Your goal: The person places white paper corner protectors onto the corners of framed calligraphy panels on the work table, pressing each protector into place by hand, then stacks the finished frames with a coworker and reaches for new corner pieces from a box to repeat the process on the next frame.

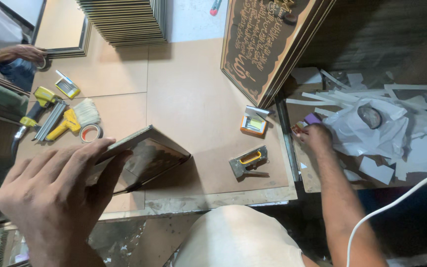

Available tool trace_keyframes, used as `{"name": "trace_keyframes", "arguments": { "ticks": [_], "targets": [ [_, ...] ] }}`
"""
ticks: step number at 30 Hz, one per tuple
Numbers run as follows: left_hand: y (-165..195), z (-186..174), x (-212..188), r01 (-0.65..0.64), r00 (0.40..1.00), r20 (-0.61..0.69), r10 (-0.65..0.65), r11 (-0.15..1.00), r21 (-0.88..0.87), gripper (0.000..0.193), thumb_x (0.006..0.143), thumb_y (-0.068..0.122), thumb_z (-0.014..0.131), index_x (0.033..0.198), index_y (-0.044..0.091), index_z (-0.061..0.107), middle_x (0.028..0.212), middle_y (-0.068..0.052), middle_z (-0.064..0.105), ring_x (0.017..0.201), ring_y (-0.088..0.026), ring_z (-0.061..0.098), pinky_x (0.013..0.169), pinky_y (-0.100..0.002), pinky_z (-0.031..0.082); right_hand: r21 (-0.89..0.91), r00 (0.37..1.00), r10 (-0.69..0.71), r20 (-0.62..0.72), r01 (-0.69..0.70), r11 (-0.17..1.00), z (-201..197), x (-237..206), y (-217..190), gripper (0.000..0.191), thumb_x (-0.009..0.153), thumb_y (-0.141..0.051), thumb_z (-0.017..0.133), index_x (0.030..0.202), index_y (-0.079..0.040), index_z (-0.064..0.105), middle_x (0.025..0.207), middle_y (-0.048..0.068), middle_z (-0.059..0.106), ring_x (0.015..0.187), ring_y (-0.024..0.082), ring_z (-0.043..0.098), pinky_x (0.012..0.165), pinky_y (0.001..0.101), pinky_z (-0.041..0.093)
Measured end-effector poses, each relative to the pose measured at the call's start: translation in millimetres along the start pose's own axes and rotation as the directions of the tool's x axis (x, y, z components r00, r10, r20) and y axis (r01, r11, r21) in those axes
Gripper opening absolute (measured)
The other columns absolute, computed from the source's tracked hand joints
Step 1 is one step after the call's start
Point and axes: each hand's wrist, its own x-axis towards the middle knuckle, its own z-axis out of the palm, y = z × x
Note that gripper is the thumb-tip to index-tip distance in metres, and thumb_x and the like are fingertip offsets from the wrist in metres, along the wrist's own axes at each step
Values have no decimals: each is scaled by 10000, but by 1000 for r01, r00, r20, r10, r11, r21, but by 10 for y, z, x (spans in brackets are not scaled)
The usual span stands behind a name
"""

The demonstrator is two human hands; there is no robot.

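The left hand (58,198) grips a dark picture frame (142,155) by its near left edge, thumb under and fingers spread flat across the top, tilting it up off the brown worktable (189,94). The right hand (316,136) reaches out to the right, past the table's edge, fingers curled down among white paper scraps (411,143) beside a crumpled white plastic bag (366,131); whether it holds anything I cannot tell. One small purple block (313,118) sits just beyond its knuckles.

On the table near the right edge lies one grey staple gun with a yellow handle (248,160), and just beyond it one small orange box of staples (253,123). To the left lie one roll of tape (91,132), one paintbrush (70,121) and one yellow air tool (38,106), with a second small box (67,88) beyond them.

Farther off stand one large dark engraved plaque (268,39) and one tall stack of frames (124,20). At the far left another person's hand (25,52) rests on a frame corner.
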Motion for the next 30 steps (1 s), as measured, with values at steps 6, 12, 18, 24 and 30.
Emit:
{"name": "trace_keyframes", "arguments": {
  "ticks": [6,12,18,24,30],
  "targets": [
    [-48,7,68,1,1000,-14,-3,995,-99,261,904,289,840,1076,114,752,1007,-44,754,928,-221,724,779,-362,513,42,971,-1,-238,12,999,6,21,105,213,872,-188,713,1049,-219,827,1018,108,780,909,328,746,817,446,587],
    [-79,23,194,27,999,46,-16,964,-263,330,828,321,855,1057,108,749,1000,-42,744,858,-234,695,714,-382,514,-123,972,147,-181,-171,978,156,15,-77,219,895,-356,754,1026,-200,833,1041,139,781,963,357,748,826,482,597],
    [-73,177,260,-10,998,60,28,960,-281,295,855,229,809,1105,103,716,1024,-63,705,916,-227,683,718,-390,533,-76,845,-116,-522,89,993,-250,-185,-781,221,1092,-281,696,1004,-97,782,1010,153,758,943,345,718,832,503,563],
    [-69,160,295,69,994,99,-38,938,-338,290,891,192,813,1142,98,703,1064,-73,686,949,-237,687,742,-364,567,830,827,-161,-539,489,-270,-863,-726,-2138,107,1085,-36,733,1162,-4,666,1046,92,733,854,132,726,804,332,646],
    [-71,146,302,9,1000,24,3,866,-501,617,903,280,855,1374,64,520,1079,-105,660,939,-242,697,805,-367,571,843,754,-390,-529,413,-345,-1063,-1023,-3127,249,940,86,764,1143,9,642,1060,100,733,987,146,726,914,311,630]
  ]
}}
